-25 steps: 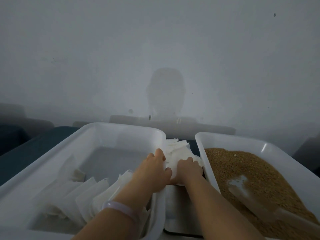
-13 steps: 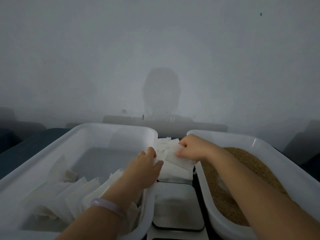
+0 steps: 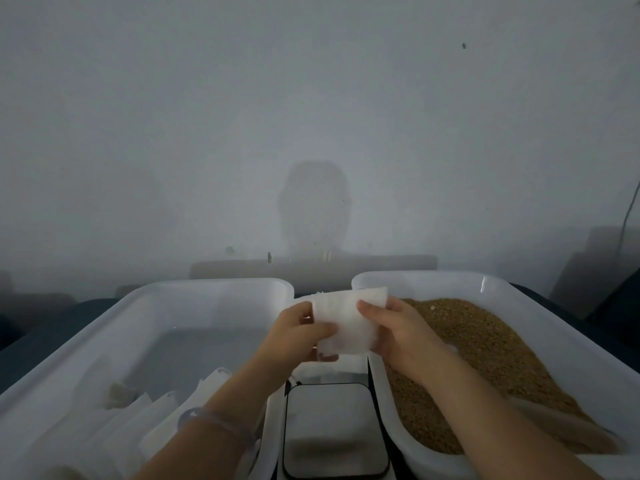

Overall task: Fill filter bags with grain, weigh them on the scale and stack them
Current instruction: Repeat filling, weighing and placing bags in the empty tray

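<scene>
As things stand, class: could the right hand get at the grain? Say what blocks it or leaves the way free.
Probably yes. The right hand hovers right over the grain, and the tub is open on top. But it pinches the filter bag, shared with the left hand.

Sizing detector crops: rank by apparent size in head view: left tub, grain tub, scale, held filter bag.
1. left tub and grain tub: alike, both cropped, unranked.
2. scale.
3. filter bag, smallest.
</scene>
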Available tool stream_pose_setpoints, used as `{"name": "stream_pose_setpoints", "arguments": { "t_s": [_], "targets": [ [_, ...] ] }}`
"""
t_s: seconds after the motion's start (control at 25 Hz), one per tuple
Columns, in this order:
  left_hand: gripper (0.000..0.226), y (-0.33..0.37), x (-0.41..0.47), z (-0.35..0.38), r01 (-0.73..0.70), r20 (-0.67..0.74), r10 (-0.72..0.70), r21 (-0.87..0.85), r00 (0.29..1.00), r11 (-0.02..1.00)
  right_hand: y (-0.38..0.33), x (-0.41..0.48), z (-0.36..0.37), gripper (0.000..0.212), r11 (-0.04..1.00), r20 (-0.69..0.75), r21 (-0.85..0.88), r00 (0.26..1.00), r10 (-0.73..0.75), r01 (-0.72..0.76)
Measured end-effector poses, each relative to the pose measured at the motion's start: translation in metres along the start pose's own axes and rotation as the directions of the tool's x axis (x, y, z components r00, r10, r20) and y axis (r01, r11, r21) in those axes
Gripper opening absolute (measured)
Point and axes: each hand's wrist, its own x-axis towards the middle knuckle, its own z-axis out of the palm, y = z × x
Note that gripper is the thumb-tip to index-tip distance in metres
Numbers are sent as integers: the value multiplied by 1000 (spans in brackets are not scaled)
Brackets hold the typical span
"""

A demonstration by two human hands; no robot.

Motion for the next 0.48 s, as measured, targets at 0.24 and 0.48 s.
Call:
{"name": "stream_pose_setpoints", "arguments": {
  "t_s": [0.24,0.48],
  "targets": [
    [11,-6,5,-5,-28,5,35,-475,999,879,3,3,-3,32,998,-68,57,998,5,-1],
    [20,-10,7,-8,-202,-236,169,-119,957,972,3,-9,8,31,697,-115,-661,879,-462,279]
  ]
}}
